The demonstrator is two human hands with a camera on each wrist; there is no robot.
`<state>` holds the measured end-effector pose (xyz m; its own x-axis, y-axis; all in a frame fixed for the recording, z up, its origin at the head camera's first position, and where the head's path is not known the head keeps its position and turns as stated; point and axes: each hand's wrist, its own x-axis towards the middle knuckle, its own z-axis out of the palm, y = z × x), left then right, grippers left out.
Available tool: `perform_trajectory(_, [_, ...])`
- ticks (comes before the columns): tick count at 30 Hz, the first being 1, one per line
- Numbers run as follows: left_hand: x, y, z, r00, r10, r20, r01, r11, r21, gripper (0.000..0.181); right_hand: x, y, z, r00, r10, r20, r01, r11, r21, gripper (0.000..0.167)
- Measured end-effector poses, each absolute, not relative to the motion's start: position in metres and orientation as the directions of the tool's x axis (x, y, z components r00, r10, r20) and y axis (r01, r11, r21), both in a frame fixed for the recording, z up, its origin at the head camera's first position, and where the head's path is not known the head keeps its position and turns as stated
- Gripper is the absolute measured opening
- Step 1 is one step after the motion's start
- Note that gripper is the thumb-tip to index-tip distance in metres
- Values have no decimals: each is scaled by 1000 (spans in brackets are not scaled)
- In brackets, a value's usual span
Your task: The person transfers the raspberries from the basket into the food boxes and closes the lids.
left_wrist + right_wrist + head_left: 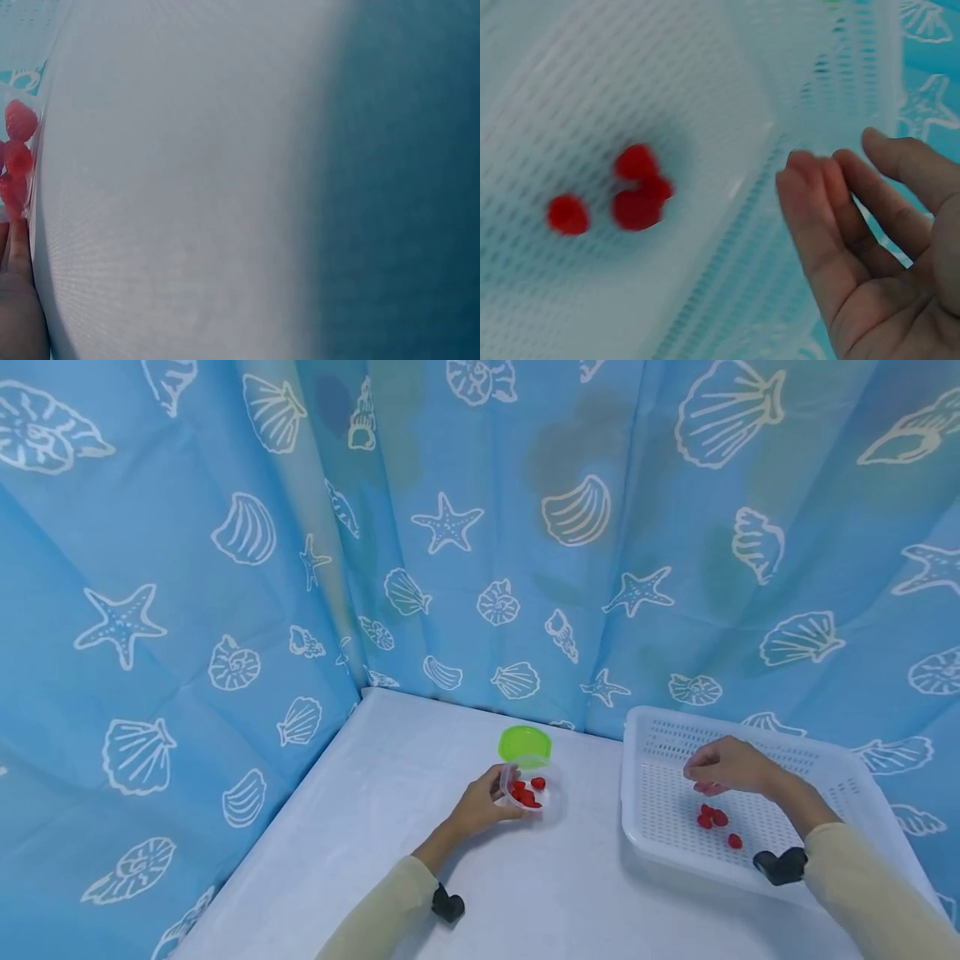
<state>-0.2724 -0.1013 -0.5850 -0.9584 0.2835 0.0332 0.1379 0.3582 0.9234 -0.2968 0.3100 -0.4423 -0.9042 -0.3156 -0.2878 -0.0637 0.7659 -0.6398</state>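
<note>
In the head view the left hand (480, 806) grips a clear round container (551, 793) that holds several red berries (528, 798); the left wrist view catches berries (20, 120) and part of that hand (21, 307) at its left edge. Over the white perforated basket (633, 793), the right hand (731, 767) has its fingers bent loosely with nothing between them. Below it on the basket floor lie several red berries (719, 818), one apart from the others. The right wrist view shows the same berries (637, 210) left of the hand (885, 255), not touching it.
A bright green lid (525, 743) lies just behind the clear container on the white table (360, 793). Blue curtains (450, 585) with white shell and starfish prints stand along the back and left. The basket takes up the table's right side.
</note>
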Motion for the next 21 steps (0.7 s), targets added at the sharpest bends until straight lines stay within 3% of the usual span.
perform_trajectory(12, [-269, -102, -586, -959, 282, 27, 133, 363, 922, 77, -294, 338, -470, -895, -232, -380, -14, 867, -498, 34])
perform_trajectory(21, [-270, -101, -584, -964, 264, 21, 126, 385, 914, 79, -299, 351, -480, -885, -201, -421, 53, 853, -519, 50])
